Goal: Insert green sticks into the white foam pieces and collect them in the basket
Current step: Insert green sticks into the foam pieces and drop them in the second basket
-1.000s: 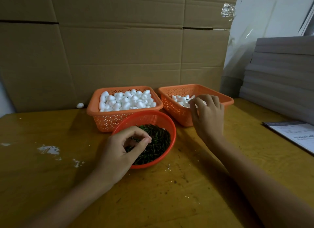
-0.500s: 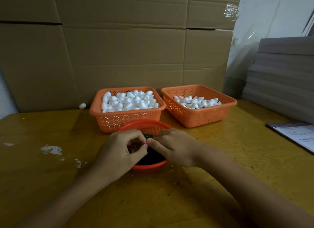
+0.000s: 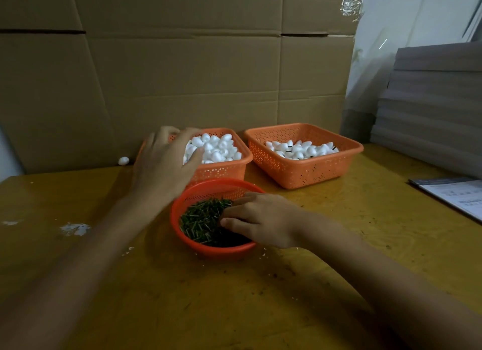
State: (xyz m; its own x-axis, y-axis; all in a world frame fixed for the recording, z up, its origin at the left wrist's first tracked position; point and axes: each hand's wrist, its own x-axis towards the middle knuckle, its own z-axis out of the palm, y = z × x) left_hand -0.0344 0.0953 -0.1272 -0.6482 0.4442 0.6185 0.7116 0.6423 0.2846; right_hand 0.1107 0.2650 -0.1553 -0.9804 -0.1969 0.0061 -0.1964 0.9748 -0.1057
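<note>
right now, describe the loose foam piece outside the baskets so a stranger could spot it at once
Look along the foot of the cardboard wall at the back of the wooden table. Just left of the left orange basket lies one white foam piece. Unlike all the others, it sits alone on the tabletop, in no basket.

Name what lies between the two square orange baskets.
Only a narrow, shadowed strip of bare table separates the left basket from the right basket. The head view shows nothing lying in that gap.
</note>
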